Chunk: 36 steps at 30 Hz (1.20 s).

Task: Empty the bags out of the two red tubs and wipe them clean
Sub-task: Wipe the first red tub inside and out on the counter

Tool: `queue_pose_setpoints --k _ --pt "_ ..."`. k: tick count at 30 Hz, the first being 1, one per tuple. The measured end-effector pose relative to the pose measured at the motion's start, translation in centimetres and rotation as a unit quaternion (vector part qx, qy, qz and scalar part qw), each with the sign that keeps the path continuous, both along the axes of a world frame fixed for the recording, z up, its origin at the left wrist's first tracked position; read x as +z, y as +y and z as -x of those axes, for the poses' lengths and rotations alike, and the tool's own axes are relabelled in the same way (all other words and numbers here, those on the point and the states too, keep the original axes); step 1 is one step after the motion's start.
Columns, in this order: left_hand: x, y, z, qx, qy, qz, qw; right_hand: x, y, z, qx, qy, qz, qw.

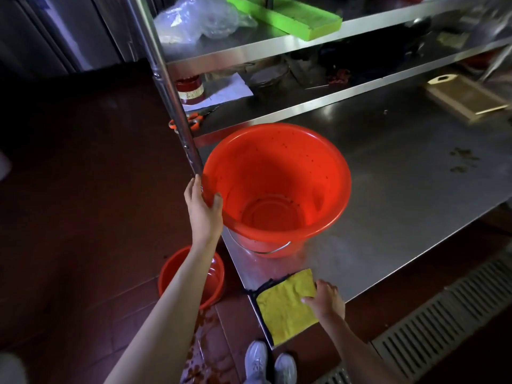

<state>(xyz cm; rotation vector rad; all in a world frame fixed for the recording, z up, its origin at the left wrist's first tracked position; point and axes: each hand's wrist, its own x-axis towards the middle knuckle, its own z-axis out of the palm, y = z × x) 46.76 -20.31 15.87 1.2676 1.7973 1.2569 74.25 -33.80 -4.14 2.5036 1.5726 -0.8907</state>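
The left hand (203, 207) is gripping the near-left rim of the tub (277, 187), thumb hooked inside, fingers on the outer wall. The tub is standing upright on the tabletop (401, 189), holding no bags, dark specks clinging to its inner wall. The right hand (327, 300) is closing its curled fingers on the cloth (285, 306), which is lying at the tabletop's near corner and overhanging the edge. Judgement: the cloth is being taken up for wiping; the left hand should be bracing the rim firmly while the cloth sweeps the wall downward to the base, gathering specks.

Count: two red tubs, the second tub (191, 275) sitting on the floor (83, 189); one cloth; two hands.
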Motion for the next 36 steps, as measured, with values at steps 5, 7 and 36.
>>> queue_pose_setpoints --k 5,7,36 --pt "-0.5 0.3 0.0 -0.018 0.013 -0.024 0.999 2.3 1.6 -2.2 -0.020 0.169 -0.029 0.985" --pt "-0.6 0.6 0.2 -0.028 0.024 -0.027 0.999 5.2 2.6 -3.5 -0.070 0.247 -0.071 0.964" --pt "0.8 6.5 -1.1 0.007 0.106 0.081 0.991 21.6 17.2 -4.0 -0.078 0.178 -0.241 0.951"
